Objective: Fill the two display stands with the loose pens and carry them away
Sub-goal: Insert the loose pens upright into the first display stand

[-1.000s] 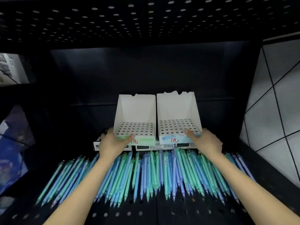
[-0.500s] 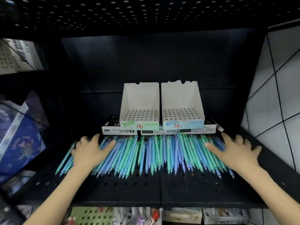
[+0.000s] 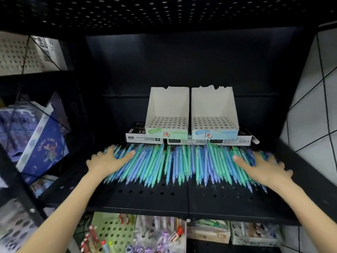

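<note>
Two white cardboard display stands with hole grids stand side by side at the back of a black shelf [image 3: 145, 199]: the left stand [image 3: 167, 114] has a green front label, the right stand [image 3: 213, 114] a blue one. Both hold no pens. A wide row of loose blue and green pens [image 3: 182, 163] lies in front of them. My left hand [image 3: 107, 160] rests flat on the row's left end, fingers spread. My right hand [image 3: 262, 166] lies flat on the right end, fingers spread too.
The stands sit on flat black-and-white boxes [image 3: 144, 138]. A blue patterned box [image 3: 42, 143] leans on the shelf to the left. A white tiled wall [image 3: 313, 110] closes the right side. Below the shelf are trays of small stationery [image 3: 155, 234].
Both hands left the fronts of the stands, drew back and outward, and came down flat on the two ends of the pen row. The view pulled back and dropped.
</note>
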{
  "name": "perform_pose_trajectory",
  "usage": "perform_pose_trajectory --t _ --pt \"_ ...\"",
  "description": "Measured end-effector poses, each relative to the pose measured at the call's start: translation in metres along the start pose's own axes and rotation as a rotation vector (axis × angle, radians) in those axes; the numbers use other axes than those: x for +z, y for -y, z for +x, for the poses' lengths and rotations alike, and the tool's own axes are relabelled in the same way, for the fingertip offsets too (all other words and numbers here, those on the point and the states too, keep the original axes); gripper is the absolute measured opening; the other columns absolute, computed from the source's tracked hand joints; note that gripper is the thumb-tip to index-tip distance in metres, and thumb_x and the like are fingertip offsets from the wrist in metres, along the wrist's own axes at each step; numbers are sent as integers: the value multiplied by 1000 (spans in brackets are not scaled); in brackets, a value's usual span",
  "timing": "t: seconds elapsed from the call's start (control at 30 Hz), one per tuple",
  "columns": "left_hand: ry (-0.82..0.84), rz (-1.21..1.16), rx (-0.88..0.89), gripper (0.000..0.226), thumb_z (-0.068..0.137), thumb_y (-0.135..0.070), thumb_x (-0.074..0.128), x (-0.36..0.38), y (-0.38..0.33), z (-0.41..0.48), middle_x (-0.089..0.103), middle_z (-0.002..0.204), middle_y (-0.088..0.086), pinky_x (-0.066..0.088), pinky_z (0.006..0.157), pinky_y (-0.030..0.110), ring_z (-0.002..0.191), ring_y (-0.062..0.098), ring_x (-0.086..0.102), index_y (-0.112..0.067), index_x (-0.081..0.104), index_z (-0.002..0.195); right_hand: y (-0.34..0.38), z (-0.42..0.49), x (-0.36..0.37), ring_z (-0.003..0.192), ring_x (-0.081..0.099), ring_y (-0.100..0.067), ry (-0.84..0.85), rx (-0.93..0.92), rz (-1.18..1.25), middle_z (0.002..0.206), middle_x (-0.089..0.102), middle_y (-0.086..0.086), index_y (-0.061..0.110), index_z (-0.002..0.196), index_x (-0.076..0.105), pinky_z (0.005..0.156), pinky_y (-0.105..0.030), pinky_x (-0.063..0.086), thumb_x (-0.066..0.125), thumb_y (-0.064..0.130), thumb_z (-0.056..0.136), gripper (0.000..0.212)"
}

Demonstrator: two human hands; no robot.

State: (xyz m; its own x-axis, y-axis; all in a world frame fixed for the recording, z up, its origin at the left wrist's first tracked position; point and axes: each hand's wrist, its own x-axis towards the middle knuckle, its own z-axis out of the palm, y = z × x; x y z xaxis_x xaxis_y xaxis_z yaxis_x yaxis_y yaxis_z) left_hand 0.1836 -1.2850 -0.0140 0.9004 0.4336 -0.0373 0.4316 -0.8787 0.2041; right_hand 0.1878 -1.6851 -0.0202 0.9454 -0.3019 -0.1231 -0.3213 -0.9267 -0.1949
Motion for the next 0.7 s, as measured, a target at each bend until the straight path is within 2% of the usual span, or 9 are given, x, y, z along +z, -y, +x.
perform_pose_trajectory --t 0.17,0.37,0.7 --pt "41 39 35 107 62 -91 15 5 -27 -6 23 152 18 22 107 48 137 37 23 -30 5 149 18 -7 3 140 12 -41 9 -18 -68 156 3 -16 30 149 1 111 -52 20 2 91 53 114" --pt "79 68 52 115 54 -93 8 10 -55 -16 23 151 17 23 106 47 138 36 23 -28 -1 150 44 -14 12 140 12 -42 1 -43 -131 156 3 -19 26 150 -1 109 -51 21 4 90 63 108" --pt "148 32 136 114 61 -93 14 13 -107 -34 24 148 20 29 102 43 134 35 28 -25 -9 149 85 -23 20 136 14 -47 -4 -41 -120 152 3 -28 19 149 -4 109 -53 22 4 86 69 105"
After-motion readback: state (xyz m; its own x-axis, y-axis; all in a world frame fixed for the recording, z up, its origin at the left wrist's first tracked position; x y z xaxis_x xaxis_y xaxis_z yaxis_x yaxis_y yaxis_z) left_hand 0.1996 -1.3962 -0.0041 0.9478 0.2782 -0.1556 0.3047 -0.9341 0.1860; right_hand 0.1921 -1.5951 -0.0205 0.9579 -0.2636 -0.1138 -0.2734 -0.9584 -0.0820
